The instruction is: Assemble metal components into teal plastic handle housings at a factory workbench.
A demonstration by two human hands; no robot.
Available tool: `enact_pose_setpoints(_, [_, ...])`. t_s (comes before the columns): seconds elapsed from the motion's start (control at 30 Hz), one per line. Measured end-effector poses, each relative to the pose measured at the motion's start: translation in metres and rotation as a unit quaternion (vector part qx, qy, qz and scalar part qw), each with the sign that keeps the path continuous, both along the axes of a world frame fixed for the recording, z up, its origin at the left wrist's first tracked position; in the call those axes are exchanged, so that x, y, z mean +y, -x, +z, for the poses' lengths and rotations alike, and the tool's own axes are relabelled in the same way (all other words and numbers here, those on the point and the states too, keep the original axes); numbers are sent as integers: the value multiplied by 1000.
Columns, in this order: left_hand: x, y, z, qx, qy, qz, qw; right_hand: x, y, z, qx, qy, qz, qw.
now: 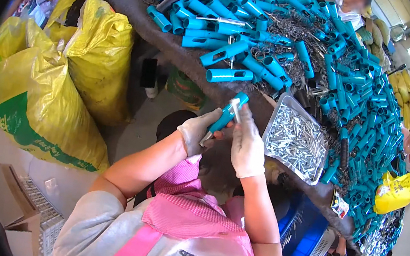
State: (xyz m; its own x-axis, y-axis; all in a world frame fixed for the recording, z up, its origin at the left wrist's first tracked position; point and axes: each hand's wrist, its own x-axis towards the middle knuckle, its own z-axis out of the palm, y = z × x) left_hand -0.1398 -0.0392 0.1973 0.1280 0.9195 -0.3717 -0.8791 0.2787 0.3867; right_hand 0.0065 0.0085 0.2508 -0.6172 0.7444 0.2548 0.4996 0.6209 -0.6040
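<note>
My left hand (195, 131), in a pale glove, is wrapped round a teal tube (227, 114). The tube slants up and to the right, and a metal rod end (206, 138) sticks out at its lower end. My right hand (248, 148), also gloved, is beside the tube's upper part. Its fingers are closed on a small silver metal piece (236, 110), which is blurred and lies against the tube. Just right of that hand stands a metal tray (270, 131) filled with small silver pins (296, 140).
A large heap of slotted teal tubes (230, 76) and springs covers the table (173, 51). Full yellow sacks (39, 90) stand at left. A blue crate (308, 232) is at lower right, a yellow bag (395, 193) at far right. Other people (353, 7) are round the table.
</note>
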Motion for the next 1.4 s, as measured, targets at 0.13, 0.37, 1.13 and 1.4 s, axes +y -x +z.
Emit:
enact_pose_setpoints(0.13, [-1, 2, 3, -6, 7, -2, 1000, -3, 12, 6, -210, 13, -77, 975])
enact_pose_setpoints(0.37, [-9, 5, -3, 122, -125, -64, 983, 10, 18, -5, -203, -27, -85, 975])
enact_pose_setpoints(1.13, [-36, -46, 0, 440, -355, -171, 807, 2, -44, 35, 287, 300, -31, 909])
enact_pose_setpoints(1.4, [-41, -54, 19, 373, -109, -13, 921, -9, -33, 43, 64, 130, -40, 989])
